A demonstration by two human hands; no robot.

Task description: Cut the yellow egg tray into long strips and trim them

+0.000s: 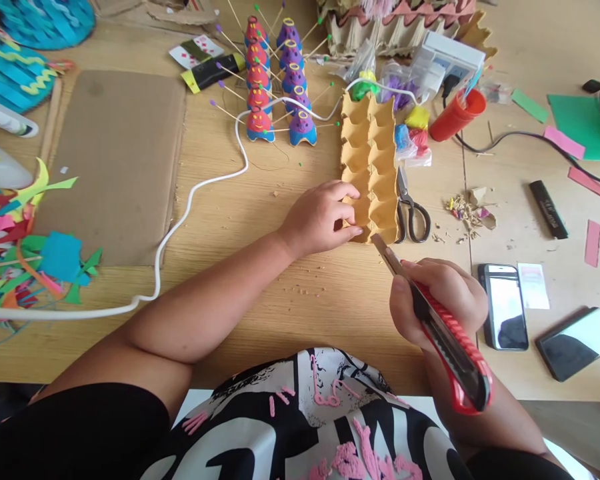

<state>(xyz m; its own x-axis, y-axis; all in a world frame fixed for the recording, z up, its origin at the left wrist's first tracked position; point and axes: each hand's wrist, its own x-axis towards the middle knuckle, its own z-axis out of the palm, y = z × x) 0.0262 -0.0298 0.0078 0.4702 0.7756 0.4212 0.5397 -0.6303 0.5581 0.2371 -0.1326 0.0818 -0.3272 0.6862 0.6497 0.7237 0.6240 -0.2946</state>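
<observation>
A yellow-brown egg carton with two rows of cups lies lengthwise on the table. My left hand grips its near left edge, with the fingers curled over the rim. In my right hand is a red and black utility knife, its blade pointing at the carton's near end. The blade tip is at the near edge, between the two rows; whether it has entered the card I cannot tell. Scissors with black handles lie along the carton's right side.
Painted egg-cup figures with sticks stand behind my left hand. A white cable crosses the table. A cardboard sheet and paper scraps lie left; a red cup, shavings and phones are right.
</observation>
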